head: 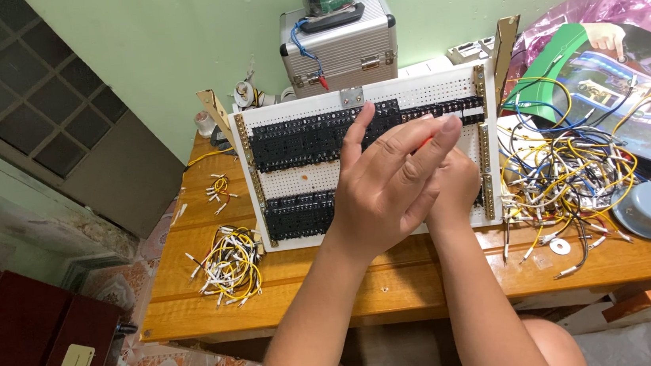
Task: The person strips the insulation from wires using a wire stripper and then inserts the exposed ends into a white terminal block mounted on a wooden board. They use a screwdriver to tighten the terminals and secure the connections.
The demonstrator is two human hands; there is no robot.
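L hand [390,189] raised w/ fingers loosely spread, gripping nothing, covering the R hand [453,186], whose grip can't be told. Both are at the white perforated panel [301,179], propped upright on the desk [398,279] so its black terminal blocks [305,141] face the worker. Wire bundles [226,264] lie nearby.

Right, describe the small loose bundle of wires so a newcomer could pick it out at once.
Start at the white perforated panel standing on the wooden table. Left of its lower corner lies a small bundle of wires, mostly yellow with white tips. Unlike the big tangle on the right, it has no blue wires.
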